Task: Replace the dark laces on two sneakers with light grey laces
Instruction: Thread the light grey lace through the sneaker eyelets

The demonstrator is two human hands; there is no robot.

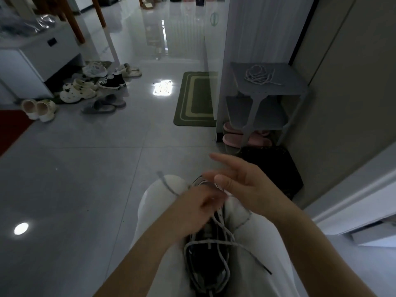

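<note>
Sneaker [206, 249] on lap [156, 213], left hand [198, 205] tight around grey lace [166, 183], right hand [244, 189] unclenched

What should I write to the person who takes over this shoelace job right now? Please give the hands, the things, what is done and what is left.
Left hand: blurred, grips a grey lace over the sneaker on the lap.
Right hand: open, fingers straight, just beyond the sneaker.
A coil of light lace lies on the grey shelf.
Done: the grey lace sits loosely in this sneaker.
Left: probably tighten and finish it. The second sneaker is not in view.
</note>
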